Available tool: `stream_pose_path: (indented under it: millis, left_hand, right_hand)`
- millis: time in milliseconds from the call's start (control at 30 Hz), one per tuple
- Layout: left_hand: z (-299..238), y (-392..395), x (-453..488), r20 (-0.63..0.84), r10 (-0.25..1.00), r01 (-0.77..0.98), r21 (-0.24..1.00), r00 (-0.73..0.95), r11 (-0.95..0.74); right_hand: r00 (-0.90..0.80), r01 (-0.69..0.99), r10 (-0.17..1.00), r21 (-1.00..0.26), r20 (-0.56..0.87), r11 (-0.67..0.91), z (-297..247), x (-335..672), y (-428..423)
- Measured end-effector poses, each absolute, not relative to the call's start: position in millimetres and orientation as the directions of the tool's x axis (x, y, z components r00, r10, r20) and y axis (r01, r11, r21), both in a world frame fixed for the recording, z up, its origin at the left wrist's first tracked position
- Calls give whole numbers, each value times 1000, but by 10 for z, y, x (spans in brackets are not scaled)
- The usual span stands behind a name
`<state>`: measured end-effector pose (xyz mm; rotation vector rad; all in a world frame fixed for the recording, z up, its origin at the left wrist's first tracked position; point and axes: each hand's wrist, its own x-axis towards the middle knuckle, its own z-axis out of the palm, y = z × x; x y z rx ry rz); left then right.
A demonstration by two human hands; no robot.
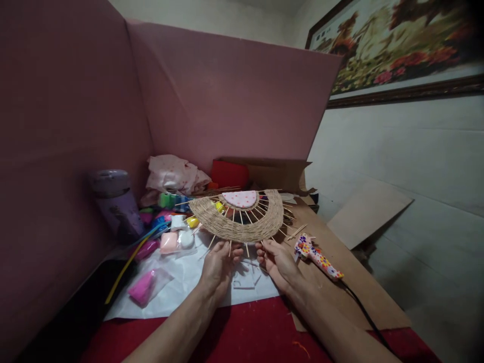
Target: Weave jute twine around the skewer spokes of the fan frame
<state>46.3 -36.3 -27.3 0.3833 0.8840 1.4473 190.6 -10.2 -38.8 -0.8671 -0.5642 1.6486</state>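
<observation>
Both hands hold up a half-round woven piece [242, 231] of tan twine with thin wooden sticks fanning out past its curved edge. At its centre sits a pale pink half-circle of dotted fabric [241, 199]. My left hand [223, 259] pinches the lower edge left of the middle, by the stick ends. Right of the middle, my right hand [275, 259] grips the same edge with thumb and fingers closed. Some fingertips are hidden behind the piece. A flower-patterned glue gun [319, 257] lies to the right of my right hand.
Bagged clay in several colours [172, 242] and a pink packet [142, 288] lie at left beside a purple tumbler [117, 204]. Crumpled pink cloth [174, 174] sits behind. White paper [128, 307], brown cardboard [363, 297] and loose sticks [297, 231] cover parts of the red tabletop [234, 333].
</observation>
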Motion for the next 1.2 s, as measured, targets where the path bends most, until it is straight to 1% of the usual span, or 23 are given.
stream_pose_path:
  millis: [233,300,433,567,733,900,1200]
  left_hand:
    - [-307,-357,490,-243,953,-680,731,-181,57]
    - [-331,-348,497,-202,958,-664,747,-202,18]
    - [-397,-309,494,-99,965,-574,816,-244,-62]
    - [-457,-251,475,-54,960,-503,859,-275,-96]
    - [-467,-218,461,-37,961,-480,871,-276,-105]
    - [-462,-205,453,-33,950,-468,875,-310,-123]
    - [-398,-219,457,-63,956,-506,857,-285,-95]
  right_hand:
    - [-98,-570,974,-791,-203,-222,-391,1917,-118]
    - [-97,-570,977,-794,-188,-210,-390,1913,-121]
    - [-90,-571,981,-798,-170,-191,-390,1909,-129]
    - [-85,-567,984,-805,-156,-176,-382,1906,-136]
    - [-80,-557,987,-814,-141,-162,-363,1891,-147]
    - [-75,-546,989,-825,-128,-148,-356,1873,-156]
    - [-87,-530,990,-836,-110,-139,-350,1866,-162]
